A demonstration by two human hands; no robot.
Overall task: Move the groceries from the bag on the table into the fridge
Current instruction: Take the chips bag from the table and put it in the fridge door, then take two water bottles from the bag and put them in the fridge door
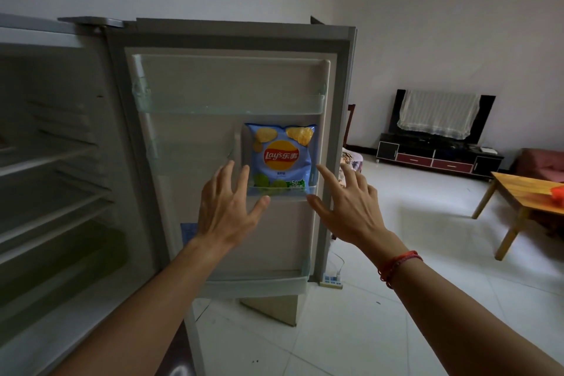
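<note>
We find the blue Lay's crisp bag standing upright in a small clear door bin on the right of the open fridge door, label facing us, its lower edge behind the bin's front wall. The left hand hovers just left of the bin and the right hand just right of it. Both have their fingers straight and spread and hold nothing. The left thumb lies close to the bin's front rim and the right forefinger close to the bag's right edge; we cannot tell whether either touches. A red cord bracelet circles the right wrist. Above the bin a long clear door shelf spans the door, and a lower door shelf runs along its foot. To the left we see the dim fridge compartment with its stacked shelves. Right of the door's edge the white tiled floor opens wide, with a power strip lying by the door's foot. Farther off stand a wooden table, bearing something orange-red at the frame's edge, and a dark TV stand against the wall beneath a cloth-draped television
</note>
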